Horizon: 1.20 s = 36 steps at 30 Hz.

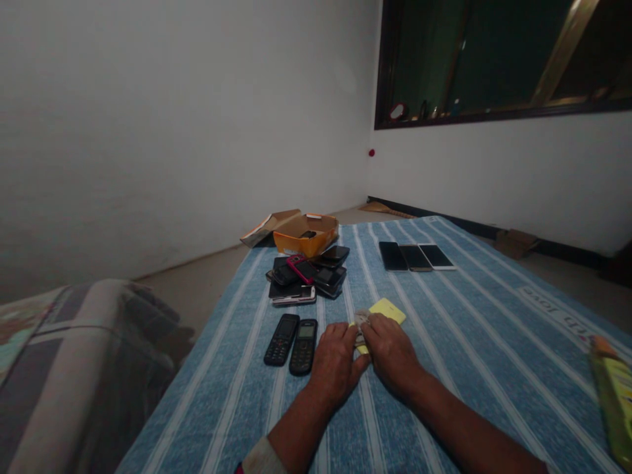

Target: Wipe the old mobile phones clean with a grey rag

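Note:
My left hand (336, 362) and my right hand (390, 352) rest together on the blue striped cloth (469, 342), knuckles up, fingers curled. Between them they hold a yellow phone (388, 309) whose far end sticks out beyond the fingers; a small pale object also shows at the fingertips. Just left of my left hand lie two black keypad phones (292, 339) side by side.
A heap of several phones (306, 276) lies farther back, with an open orange cardboard box (306, 234) behind it. Three smartphones (415, 257) lie in a row at the back right. A yellow-green packet (615, 395) sits at the right edge. A rolled mat (74, 368) lies at the left.

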Available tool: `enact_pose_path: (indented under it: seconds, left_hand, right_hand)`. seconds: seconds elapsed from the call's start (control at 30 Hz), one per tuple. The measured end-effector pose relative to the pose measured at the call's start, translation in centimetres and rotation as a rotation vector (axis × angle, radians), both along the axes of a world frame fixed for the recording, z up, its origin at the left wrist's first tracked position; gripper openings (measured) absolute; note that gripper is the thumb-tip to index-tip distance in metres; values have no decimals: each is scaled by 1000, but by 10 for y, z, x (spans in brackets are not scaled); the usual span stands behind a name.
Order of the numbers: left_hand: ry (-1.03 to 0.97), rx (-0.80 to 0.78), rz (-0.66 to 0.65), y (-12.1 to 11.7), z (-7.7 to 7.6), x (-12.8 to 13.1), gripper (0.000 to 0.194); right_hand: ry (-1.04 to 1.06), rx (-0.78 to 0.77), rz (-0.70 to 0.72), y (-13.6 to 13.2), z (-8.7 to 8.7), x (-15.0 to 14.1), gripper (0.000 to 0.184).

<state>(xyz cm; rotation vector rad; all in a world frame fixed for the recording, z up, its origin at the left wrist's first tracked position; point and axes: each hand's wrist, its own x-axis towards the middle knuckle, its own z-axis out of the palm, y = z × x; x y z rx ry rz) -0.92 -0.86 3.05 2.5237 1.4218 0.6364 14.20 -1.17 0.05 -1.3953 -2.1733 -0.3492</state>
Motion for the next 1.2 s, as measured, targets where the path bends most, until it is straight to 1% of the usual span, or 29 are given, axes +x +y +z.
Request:
enact_pose_path:
  seconds: [0.17,0.23,0.33,0.43,0.53,0.6,0.7,0.8,0.9,1.0,1.1,1.2]
  left_hand:
    - [-25,6,-18,0,-2,-1,33]
    - [-32,9,-28,-1,-2,-1,31]
    - [-50,13,-29,0,-5,-2,29]
    - [-83,9,-6,1,-9,-2,42]
    - [-74,1,5,3,-11,-3,53]
    - [-53,7,-11,3,-11,-3,53]
    - [-41,15,-32,3,-10,-3,43]
    - [-48,23,-39,3,-9,-3,36]
    - [-40,25,-31,2,-8,-2,35]
    - [-22,17,-14,0,-6,-1,34]
    - [-10,16,1,0,-4,-1,37]
    - [-10,7,5,-1,-3,-1,38]
  right_hand:
    - [44,99,65,-2,-8,-5,28]
    - [62,114,79,-3,-10,-7,29]
    - [97,109,106,-3,-9,-7,30]
    - [142,77,168,-4,-6,-7,31]
    - [169,52,222,-5,-4,-7,27]
    - [179,51,237,-5,-3,-8,26]
    - [172,45,246,-4,0,-7,26]
    - [144,36,238,-3,4,-5,23]
    - [113,24,217,-1,6,-2,20]
    - [82,23,185,3,6,2,19]
    - [36,23,127,8,3,9,19]
    - [15,-10,46,13,2,20,24]
